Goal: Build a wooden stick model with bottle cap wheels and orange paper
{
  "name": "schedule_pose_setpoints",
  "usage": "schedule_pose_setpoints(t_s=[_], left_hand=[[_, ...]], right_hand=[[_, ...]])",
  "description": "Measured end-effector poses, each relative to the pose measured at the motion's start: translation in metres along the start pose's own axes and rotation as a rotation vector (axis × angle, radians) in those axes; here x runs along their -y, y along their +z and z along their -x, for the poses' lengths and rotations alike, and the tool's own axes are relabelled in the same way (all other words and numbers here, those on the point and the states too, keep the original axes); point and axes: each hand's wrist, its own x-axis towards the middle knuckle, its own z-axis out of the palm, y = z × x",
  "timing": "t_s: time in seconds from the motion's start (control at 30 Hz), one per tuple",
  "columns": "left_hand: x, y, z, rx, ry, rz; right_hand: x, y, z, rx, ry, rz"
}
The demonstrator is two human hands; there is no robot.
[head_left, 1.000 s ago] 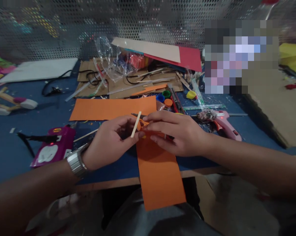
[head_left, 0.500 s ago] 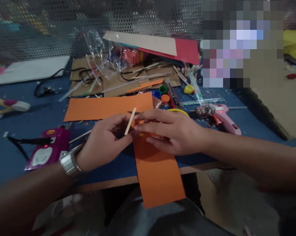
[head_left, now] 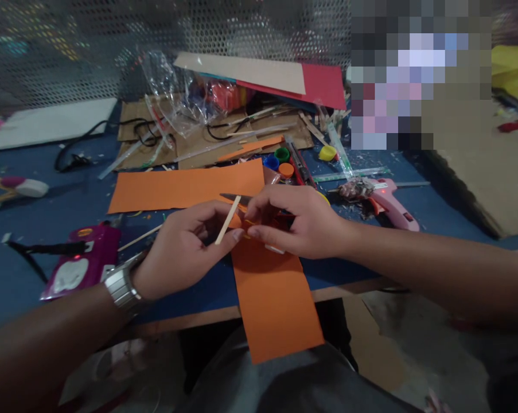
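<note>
My left hand (head_left: 183, 246), closed at the front of the table, grips a short flat wooden stick (head_left: 228, 219) that slants up past its thumb. A small orange piece (head_left: 236, 221) shows by those fingers. Close beside it, my right hand (head_left: 304, 221) is curled, thumb and fingertips drawn together; what they pinch is hidden. Behind the fingers a dark scissor blade (head_left: 230, 197) pokes out, lying near a larger orange paper strip (head_left: 185, 186). Below both hands another orange paper strip (head_left: 280, 310) hangs over the table edge toward my lap.
A pink glue gun (head_left: 390, 203) lies to the right, near cardboard (head_left: 474, 178). A purple device with a cable (head_left: 84, 252) sits left. Paint pots (head_left: 282, 155), a red cutter (head_left: 299, 166), plastic wrap (head_left: 168, 80) and scraps spread behind the hands. A perforated metal panel (head_left: 241, 34) stands at the back.
My right fingers have gone from stretched out to curled in, uncovering more of the scissor blade and the small orange piece. My left hand keeps the stick, tilted slightly more.
</note>
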Motion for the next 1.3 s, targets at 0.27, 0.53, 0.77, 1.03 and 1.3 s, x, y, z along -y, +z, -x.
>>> schedule_pose_setpoints(t_s=[0.27, 0.53, 0.77, 1.03, 1.3], left_hand=[[-0.003, 0.0, -0.003, -0.024, 0.017, -0.054], [-0.005, 0.0, -0.004, -0.025, 0.054, -0.12], [-0.002, -0.001, -0.003, -0.024, 0.142, -0.191], [-0.001, -0.003, -0.002, -0.063, 0.141, -0.198], [-0.004, -0.002, -0.006, 0.068, -0.011, 0.145]], right_hand=[[0.0, -0.001, -0.002, -0.038, -0.193, 0.061], [-0.004, 0.001, 0.0, -0.053, -0.295, 0.142], [-0.004, -0.001, 0.001, -0.05, -0.289, 0.141], [0.001, -0.002, -0.001, -0.031, -0.211, 0.092], [0.009, -0.002, 0.0, 0.041, 0.002, 0.038]])
